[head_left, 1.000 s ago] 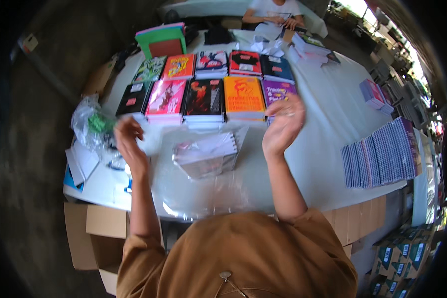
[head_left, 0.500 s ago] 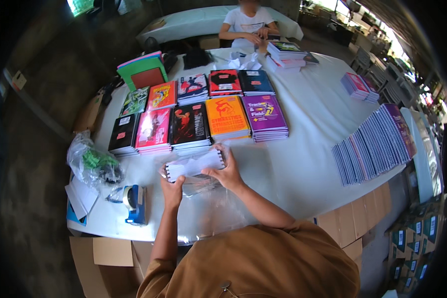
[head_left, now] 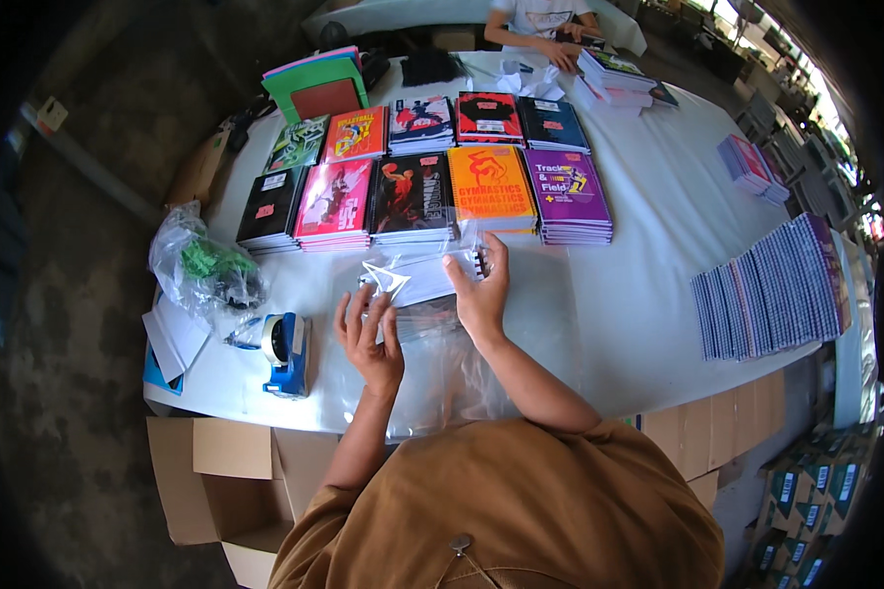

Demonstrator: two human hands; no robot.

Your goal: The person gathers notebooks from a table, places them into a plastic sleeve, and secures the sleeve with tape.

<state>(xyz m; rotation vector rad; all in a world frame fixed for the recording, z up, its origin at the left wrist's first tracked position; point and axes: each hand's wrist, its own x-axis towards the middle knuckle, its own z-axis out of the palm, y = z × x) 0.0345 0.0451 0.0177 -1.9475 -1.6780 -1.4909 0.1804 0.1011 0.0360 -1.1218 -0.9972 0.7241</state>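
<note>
A white spiral-bound notebook (head_left: pixel 424 278) lies partly inside a clear plastic sleeve (head_left: pixel 432 324) near the middle of a white table (head_left: pixel 638 314), just this side of two rows of notebook stacks. The right hand (head_left: pixel 481 294) closes around the notebook's right end, fingers curled over its far edge. The left hand (head_left: pixel 368 339) pinches the sleeve's crinkled left side, fingers bent; the grip is loose but closed on the plastic.

More clear plastic spreads from the sleeve toward the table's near edge. To the right of the hands the tabletop is bare as far as a fanned row of purple-striped notebooks (head_left: pixel 771 290) at the right edge. To the left, a blue tape dispenser (head_left: pixel 287 353) sits close to the left hand, with a crumpled plastic bag (head_left: pixel 201 267) beyond it.

Directly behind, the colourful stacks (head_left: pixel 432 191) stand close, leaving little room on the far side. At the far end, another person's hands (head_left: pixel 565 49) rest by more stacks. Open cardboard boxes (head_left: pixel 231 481) sit on the floor below the near left edge.
</note>
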